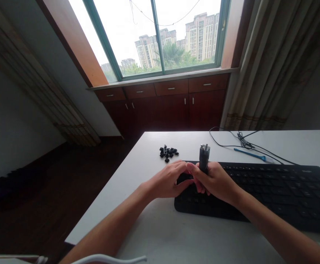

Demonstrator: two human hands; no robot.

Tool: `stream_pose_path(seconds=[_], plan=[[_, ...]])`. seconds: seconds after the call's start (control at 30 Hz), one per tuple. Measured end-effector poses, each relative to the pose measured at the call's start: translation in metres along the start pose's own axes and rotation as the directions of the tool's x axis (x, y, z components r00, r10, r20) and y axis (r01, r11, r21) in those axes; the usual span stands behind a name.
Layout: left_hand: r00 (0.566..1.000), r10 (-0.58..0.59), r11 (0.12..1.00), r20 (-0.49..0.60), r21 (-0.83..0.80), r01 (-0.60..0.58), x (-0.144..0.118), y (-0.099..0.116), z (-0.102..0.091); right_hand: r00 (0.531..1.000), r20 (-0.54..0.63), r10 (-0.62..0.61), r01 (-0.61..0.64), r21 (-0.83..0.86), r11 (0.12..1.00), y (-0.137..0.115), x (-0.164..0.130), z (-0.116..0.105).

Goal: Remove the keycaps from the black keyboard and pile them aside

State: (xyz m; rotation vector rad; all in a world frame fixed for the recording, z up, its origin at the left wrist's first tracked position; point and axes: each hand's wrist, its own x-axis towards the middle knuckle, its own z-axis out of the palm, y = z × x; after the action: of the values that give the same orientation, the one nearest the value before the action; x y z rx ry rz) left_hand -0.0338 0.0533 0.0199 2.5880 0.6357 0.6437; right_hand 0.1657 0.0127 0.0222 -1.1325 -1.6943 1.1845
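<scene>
Black keyboard (272, 190): it lies on the white table (154, 227), its left end under both hands.
Right hand (216, 181): the fingers are closed around a dark, upright tool (204, 157); the top of the tool stands out above the fist, and its lower part is hidden in the hand, over the left end of the keyboard.
Left hand (168, 179): it rests palm down at the left edge of the keyboard, fingers bent and pressed together; the fingertips touch the right hand. I cannot tell if it pinches something.
Arms: both forearms are bare and come from the bottom edge, meeting in a V shape.
Loose keycaps (168, 152): a small black pile on the table, just behind the left hand.
Blue tool (250, 154): thin, lying on the table behind the keyboard, beside black cables (242, 141).
</scene>
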Motion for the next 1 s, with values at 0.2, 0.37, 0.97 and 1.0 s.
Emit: stream_pose_path(seconds=[0.2,0.37,0.97,1.0], plan=[[0.998,0.002,1.000,-0.065,-0.021,-0.004,0.005,0.014,0.009,0.998,-0.066,-0.020,0.019,-0.008,1.000,0.001,0.001,0.008],[0.997,-0.017,1.000,-0.071,-0.021,0.015,0.012,0.020,0.021,0.982,-0.152,-0.113,0.097,-0.107,0.990,0.001,0.001,0.014],[0.994,-0.038,0.999,-0.098,0.027,0.041,0.011,0.017,0.037,0.966,-0.246,-0.076,0.052,-0.103,0.993,0.011,0.001,0.020],[0.995,-0.041,0.999,-0.091,0.027,0.044,0.011,0.017,0.037,0.967,-0.245,-0.065,0.042,-0.097,0.994,0.011,0.001,0.020]])
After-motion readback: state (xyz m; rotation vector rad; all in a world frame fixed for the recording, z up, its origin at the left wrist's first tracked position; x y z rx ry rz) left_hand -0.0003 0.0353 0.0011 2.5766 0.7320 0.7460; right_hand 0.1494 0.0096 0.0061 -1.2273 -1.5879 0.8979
